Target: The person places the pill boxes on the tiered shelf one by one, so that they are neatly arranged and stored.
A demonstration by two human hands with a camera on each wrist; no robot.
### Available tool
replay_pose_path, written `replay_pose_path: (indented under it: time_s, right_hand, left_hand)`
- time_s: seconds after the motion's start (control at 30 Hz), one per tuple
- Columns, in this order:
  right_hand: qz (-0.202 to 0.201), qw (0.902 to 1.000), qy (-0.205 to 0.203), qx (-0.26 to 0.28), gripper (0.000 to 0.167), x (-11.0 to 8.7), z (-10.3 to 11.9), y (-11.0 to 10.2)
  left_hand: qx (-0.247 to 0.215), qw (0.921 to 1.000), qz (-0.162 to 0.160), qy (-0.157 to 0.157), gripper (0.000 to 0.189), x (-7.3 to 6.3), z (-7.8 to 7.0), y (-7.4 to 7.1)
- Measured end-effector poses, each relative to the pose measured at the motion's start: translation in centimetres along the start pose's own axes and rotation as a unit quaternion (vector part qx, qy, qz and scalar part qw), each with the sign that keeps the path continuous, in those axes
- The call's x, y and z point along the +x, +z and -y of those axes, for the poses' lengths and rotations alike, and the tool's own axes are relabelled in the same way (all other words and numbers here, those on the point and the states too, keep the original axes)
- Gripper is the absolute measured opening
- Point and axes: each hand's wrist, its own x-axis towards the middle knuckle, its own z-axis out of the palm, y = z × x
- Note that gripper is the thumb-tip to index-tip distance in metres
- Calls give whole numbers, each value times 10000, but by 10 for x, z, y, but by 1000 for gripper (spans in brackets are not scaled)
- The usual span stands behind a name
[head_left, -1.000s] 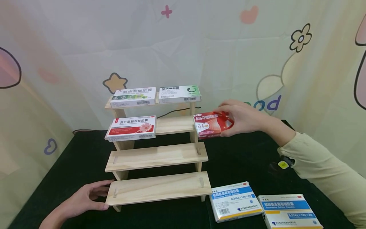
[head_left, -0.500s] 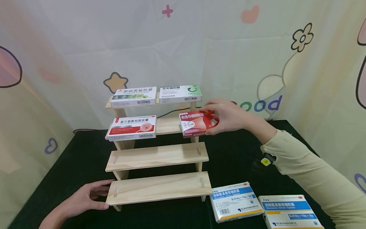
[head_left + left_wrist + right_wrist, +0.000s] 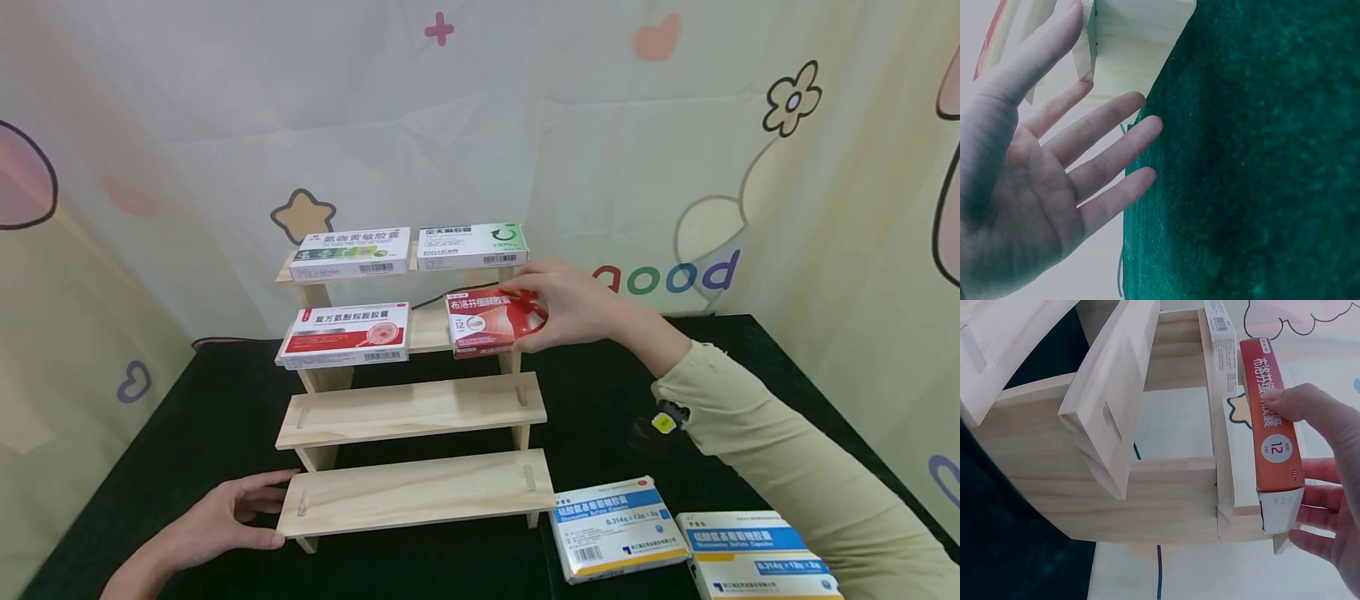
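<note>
My right hand grips the right end of a red medicine box, thumb on one face in the right wrist view. The box overlaps the right part of the second shelf from the top of the wooden stepped stand. A white-and-red medicine box lies to its left on that shelf, a gap between them. At the stand's lowest step, my left hand touches the left end with thumb and forefinger. Its other fingers stretch out loosely in the left wrist view.
On the top shelf lie a white-and-green box and another green-cornered box. Two blue-and-white boxes lie on the dark cloth right of the stand. A patterned curtain hangs behind, with a dark cable near it.
My right hand has carried the red medicine box leftward, from beyond the stand's right end to over the second shelf. The left hand stays at the lowest step.
</note>
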Motion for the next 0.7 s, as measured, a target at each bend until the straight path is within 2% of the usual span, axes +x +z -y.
replay_pose_path:
  time_s: [0.7]
  right_hand:
    - [-385, 9991, 146, -28, 72, 14, 7, 21]
  left_hand:
    - [-1, 10000, -16, -32, 68, 0, -1, 1]
